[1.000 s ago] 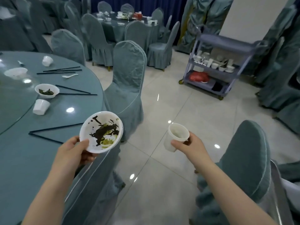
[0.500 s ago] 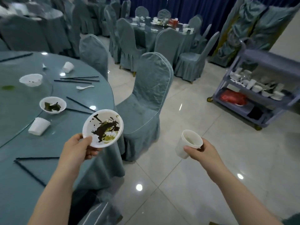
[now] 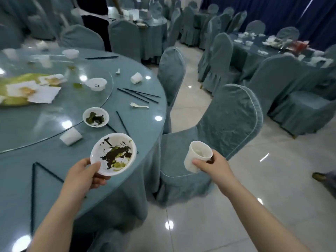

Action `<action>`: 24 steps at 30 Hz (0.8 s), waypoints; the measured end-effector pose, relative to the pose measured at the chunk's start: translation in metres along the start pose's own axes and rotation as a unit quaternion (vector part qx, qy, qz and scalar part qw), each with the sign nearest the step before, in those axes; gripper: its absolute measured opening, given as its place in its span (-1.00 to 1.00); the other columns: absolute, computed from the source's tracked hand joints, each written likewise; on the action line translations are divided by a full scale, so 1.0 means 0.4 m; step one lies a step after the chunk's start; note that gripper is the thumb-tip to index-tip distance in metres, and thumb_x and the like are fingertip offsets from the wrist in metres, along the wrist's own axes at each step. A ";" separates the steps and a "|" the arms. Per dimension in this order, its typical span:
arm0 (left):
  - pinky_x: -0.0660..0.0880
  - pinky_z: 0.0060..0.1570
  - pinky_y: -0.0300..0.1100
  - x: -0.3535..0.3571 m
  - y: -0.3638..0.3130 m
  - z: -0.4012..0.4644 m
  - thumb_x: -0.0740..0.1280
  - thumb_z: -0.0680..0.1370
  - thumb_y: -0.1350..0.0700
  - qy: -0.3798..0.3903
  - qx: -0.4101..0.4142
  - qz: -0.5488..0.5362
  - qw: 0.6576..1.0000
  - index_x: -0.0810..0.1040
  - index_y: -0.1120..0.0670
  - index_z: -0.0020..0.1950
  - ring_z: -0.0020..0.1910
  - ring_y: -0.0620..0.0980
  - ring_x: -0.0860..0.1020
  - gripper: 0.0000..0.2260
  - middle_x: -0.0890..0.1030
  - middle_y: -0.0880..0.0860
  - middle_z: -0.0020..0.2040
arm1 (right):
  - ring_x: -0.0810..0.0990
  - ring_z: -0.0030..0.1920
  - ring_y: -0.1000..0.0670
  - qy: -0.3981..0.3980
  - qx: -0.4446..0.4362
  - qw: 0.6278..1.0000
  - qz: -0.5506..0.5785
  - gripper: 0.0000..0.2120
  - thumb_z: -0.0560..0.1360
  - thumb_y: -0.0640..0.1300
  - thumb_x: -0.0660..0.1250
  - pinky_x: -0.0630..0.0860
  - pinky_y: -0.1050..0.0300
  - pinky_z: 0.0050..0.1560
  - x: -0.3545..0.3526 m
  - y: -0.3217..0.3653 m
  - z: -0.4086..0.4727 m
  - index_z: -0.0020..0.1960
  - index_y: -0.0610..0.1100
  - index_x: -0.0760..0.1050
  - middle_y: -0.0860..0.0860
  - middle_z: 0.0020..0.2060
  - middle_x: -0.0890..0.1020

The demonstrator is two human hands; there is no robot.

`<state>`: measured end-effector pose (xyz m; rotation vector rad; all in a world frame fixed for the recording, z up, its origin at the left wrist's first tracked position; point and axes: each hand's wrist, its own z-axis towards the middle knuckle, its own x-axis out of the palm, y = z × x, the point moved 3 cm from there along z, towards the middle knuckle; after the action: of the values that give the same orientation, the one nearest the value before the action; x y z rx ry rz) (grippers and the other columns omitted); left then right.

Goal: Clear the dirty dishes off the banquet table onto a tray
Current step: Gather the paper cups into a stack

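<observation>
My left hand (image 3: 85,176) grips a white bowl (image 3: 113,153) smeared with dark and green leftovers, held above the near edge of the round banquet table (image 3: 54,160). My right hand (image 3: 216,168) holds a white paper cup (image 3: 197,156) over the floor, beside a covered chair (image 3: 227,128). On the table lie another dirty bowl (image 3: 95,117), a tipped cup (image 3: 71,136), a cleaner bowl (image 3: 96,84), a second tipped cup (image 3: 136,77), a spoon (image 3: 139,105) and several black chopsticks (image 3: 138,95). No tray is in view.
A glass turntable (image 3: 45,113) carries crumpled napkins (image 3: 32,90). Covered chairs ring the table on the right. More laid tables (image 3: 272,51) stand behind. A person in dark clothes (image 3: 94,20) stands at the far table. A shoe (image 3: 320,176) shows at the right edge.
The view has swung left: the service cart has left the frame and more of the table and turntable shows. Both hands keep the bowl and cup, held much as before.
</observation>
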<state>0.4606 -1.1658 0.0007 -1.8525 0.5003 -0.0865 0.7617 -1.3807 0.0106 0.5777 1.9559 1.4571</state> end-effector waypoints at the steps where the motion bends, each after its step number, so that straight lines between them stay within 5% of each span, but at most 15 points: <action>1: 0.43 -0.42 -0.15 -0.002 0.002 0.008 0.19 0.59 0.18 -0.014 -0.005 -0.006 1.000 0.48 0.10 0.08 -0.57 -0.06 0.51 -0.88 0.66 0.16 -0.38 | 0.62 0.02 0.13 0.018 -0.002 1.000 -0.004 -0.58 0.29 -0.04 0.56 0.54 0.10 0.05 0.011 0.007 0.041 0.10 0.11 0.53 0.17 -0.03 0.67; 9: 0.44 -0.40 -0.17 -0.026 0.022 0.210 0.24 0.59 0.15 -0.118 -0.051 -0.047 0.991 0.45 0.08 0.16 -0.55 -0.09 0.52 -0.84 0.68 0.14 -0.34 | 0.61 -0.05 0.24 0.108 -0.013 0.993 -0.053 -0.60 0.32 -0.08 0.54 0.48 0.30 -0.11 0.148 0.033 0.320 0.11 0.08 0.52 0.19 -0.04 0.65; 16: 0.40 -0.39 -0.19 -0.036 0.005 0.536 0.24 0.57 0.15 -0.166 -0.047 -0.052 0.984 0.47 0.06 0.05 -0.50 -0.07 0.55 -0.92 0.67 0.05 -0.38 | 0.60 0.00 0.14 0.094 0.005 0.992 -0.081 -0.57 0.33 -0.15 0.54 0.48 0.26 -0.09 0.255 0.051 0.571 0.14 -0.01 0.51 0.12 -0.01 0.65; 20: 0.41 -0.54 -0.30 -0.032 -0.001 0.690 0.24 0.58 0.14 -0.188 -0.053 -0.038 0.980 0.45 0.08 0.13 -0.54 -0.11 0.56 -0.86 0.65 0.12 -0.29 | 0.60 0.01 0.14 0.092 0.015 0.992 -0.084 -0.56 0.32 -0.10 0.54 0.48 0.23 -0.07 0.311 0.067 0.691 0.15 0.02 0.51 0.15 -0.01 0.64; 24: 0.50 -0.41 -0.18 -0.024 0.020 0.765 0.26 0.56 0.15 -0.215 -0.072 -0.046 0.973 0.36 0.07 0.30 -0.46 0.01 0.60 -0.69 0.64 0.17 -0.19 | 0.60 0.01 0.17 0.129 0.036 0.987 -0.088 -0.58 0.31 -0.12 0.55 0.49 0.23 -0.05 0.373 0.061 0.767 0.12 0.06 0.51 0.16 0.00 0.64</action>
<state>0.5421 -0.8919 -0.1091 -1.9634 0.1200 0.2900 0.8717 -1.0645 -0.0590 0.2468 2.2046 1.4123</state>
